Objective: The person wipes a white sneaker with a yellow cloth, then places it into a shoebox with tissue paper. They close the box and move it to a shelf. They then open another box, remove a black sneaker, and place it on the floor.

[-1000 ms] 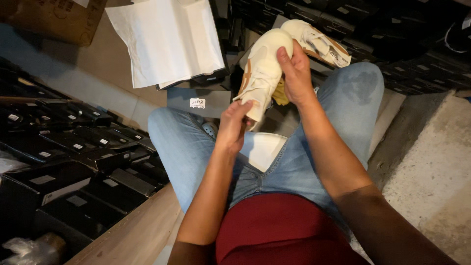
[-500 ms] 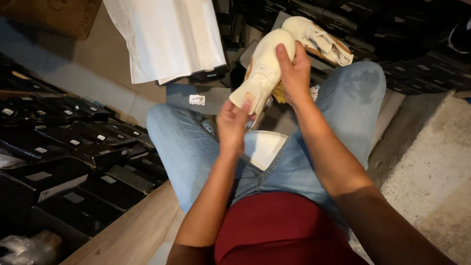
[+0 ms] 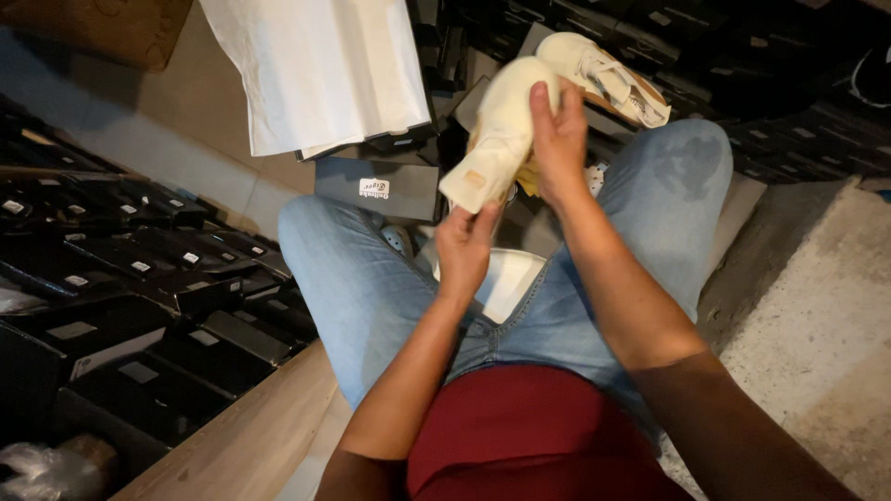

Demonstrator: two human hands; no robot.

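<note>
Cream shoes: two. One (image 3: 501, 139) gripped by right hand (image 3: 560, 148) fingers, left hand (image 3: 464, 249) fingers pinching heel; other (image 3: 603, 74) behind.

Cream shoe (image 3: 497, 139) looks matt, soft suede-like upper with a smooth pale sole; second shoe (image 3: 608, 74) same finish. Jeans (image 3: 362, 278) faded blue denim, shirt (image 3: 529, 427) dark red cloth. Boxes (image 3: 158, 269) matt black cardboard, white sheets (image 3: 320, 70) smooth paper, slab (image 3: 817, 306) rough concrete.

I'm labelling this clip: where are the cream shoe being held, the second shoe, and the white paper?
cream shoe (image 3: 501, 130), head view, on its upper.
second shoe (image 3: 603, 74), head view, near its strap.
white paper (image 3: 320, 70), head view, sheet's middle.
</note>
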